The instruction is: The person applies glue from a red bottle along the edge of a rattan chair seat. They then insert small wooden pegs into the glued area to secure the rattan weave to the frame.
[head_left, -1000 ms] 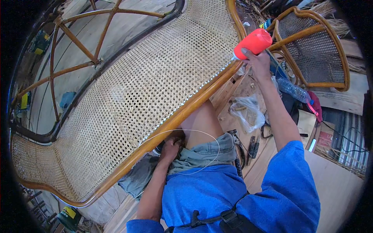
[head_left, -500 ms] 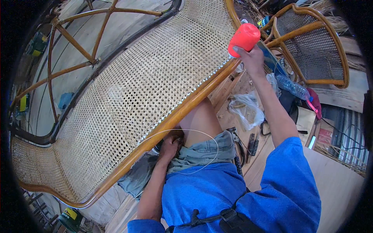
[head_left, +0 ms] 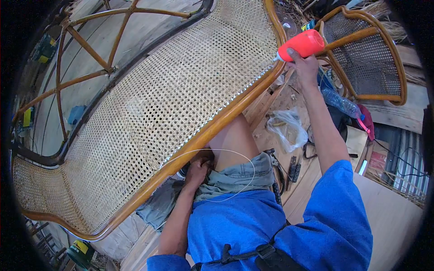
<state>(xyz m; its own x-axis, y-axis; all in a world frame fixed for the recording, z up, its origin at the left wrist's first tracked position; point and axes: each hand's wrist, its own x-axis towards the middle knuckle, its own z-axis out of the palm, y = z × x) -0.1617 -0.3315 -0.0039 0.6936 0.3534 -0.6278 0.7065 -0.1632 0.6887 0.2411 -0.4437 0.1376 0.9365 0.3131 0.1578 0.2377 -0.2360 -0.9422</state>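
Right hand (head_left: 305,67) grips red squeeze bottle (head_left: 303,44), long axis slanting down-left, nozzle (head_left: 277,58) by edge of cane panel (head_left: 176,95); left hand (head_left: 197,173) farther off, grip unclear.

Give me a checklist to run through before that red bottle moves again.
1. Right hand gripping the red bottle: ok.
2. White nozzle pointed at the cane panel's edge: ok; actual contact: cannot tell.
3. White line visible along that edge: ok.
4. Thin pale strand clear of the frame: not ok, it loops across frame and shorts.
5. Left hand empty: cannot tell, fingers partly hidden.
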